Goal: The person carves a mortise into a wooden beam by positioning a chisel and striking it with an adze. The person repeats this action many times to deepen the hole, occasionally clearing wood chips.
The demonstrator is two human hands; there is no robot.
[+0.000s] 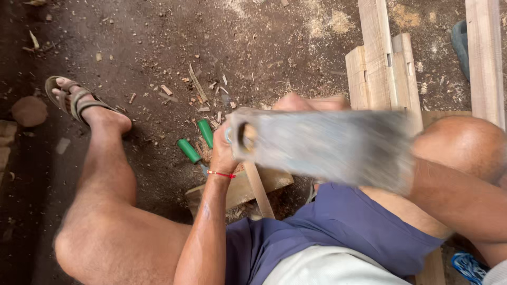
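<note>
A grey hand saw [327,148], blurred by motion, lies across the middle of the view above my lap. My left hand [223,153], with a red thread at the wrist, is closed at the saw's narrow end, on the top of a thin wooden strip [260,192]. That strip rests on a wooden block [235,192] on the ground. My right forearm [459,198] comes in from the right and ends at the blade's wide end. The right hand itself is hidden behind the blade.
Two green tool handles [196,142] lie on the dirt floor just left of my left hand. Mortised timber pieces [380,68] and a plank [483,58] lie at the upper right. My sandalled foot [74,100] is far left. Wood chips and sawdust litter the ground.
</note>
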